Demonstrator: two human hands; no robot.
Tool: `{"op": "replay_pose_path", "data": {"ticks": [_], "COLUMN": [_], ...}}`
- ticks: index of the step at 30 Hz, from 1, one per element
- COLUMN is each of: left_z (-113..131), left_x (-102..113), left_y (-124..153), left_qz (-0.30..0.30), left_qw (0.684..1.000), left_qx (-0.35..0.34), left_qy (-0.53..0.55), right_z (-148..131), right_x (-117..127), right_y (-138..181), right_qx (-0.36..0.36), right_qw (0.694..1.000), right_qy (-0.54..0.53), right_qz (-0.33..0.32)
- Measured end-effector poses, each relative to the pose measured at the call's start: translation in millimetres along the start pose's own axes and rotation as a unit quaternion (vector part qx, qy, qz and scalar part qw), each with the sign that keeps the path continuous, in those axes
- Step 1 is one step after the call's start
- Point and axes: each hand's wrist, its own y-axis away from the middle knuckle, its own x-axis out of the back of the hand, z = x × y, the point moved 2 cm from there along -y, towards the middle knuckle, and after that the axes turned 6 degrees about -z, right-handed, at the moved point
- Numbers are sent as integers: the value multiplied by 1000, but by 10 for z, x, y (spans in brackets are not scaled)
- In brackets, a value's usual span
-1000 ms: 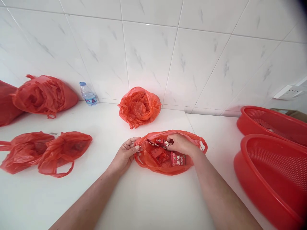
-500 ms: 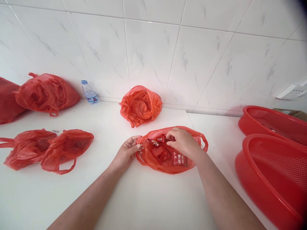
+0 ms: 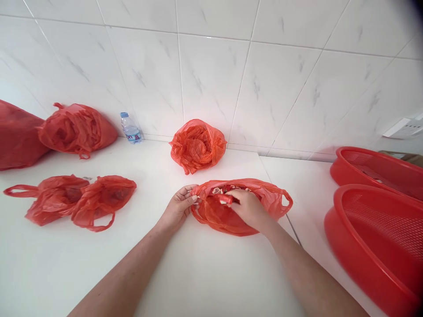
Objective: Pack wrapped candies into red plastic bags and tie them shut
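A thin red plastic bag (image 3: 214, 218) lies with its mouth spread on the white table (image 3: 198, 273). My left hand (image 3: 178, 206) pinches the bag's left edge between thumb and fingers. Inside the mouth, my right hand (image 3: 248, 208) grips a small red packet (image 3: 226, 199), its fingers closed around it. Other wrapped packets (image 3: 218, 190) with pale lettering show at the far side of the bag; my right hand partly covers the contents.
Behind the bag, a bundle of red bags (image 3: 198, 149) rests against the tiled wall. Left of it are a water bottle (image 3: 131, 133) and a stuffed red bag (image 3: 99, 132). Two smaller red bags (image 3: 102, 202) lie nearer. On the right stand two red plastic baskets (image 3: 350, 237).
My right hand has moved lower and toward me in the bag, and a red packet now shows in its fingers. My left hand keeps its pinch on the edge. The view has shifted slightly.
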Motion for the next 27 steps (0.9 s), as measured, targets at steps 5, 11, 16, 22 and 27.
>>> {"op": "replay_pose_path", "data": {"ticks": [5, 11, 16, 22, 27], "left_z": [-5, 2, -2, -19, -12], "left_x": [1, -9, -3, 17, 5], "left_y": [-3, -4, -9, -18, -16], "left_qz": [6, 8, 4, -2, -2], "left_qw": [1000, 1000, 1000, 1000, 1000], "left_qx": [5, 6, 7, -1, -1], "left_qy": [-5, -8, -11, -8, 2], "right_z": [171, 251, 169, 240, 255], "right_x": [69, 60, 132, 311, 361], "right_y": [35, 45, 33, 128, 372], "right_qx": [-74, -137, -104, -136, -156], "right_qw": [931, 863, 942, 985, 984], "right_qy": [-358, -486, -318, -91, 62], "right_qz": [9, -4, 16, 51, -57]}}
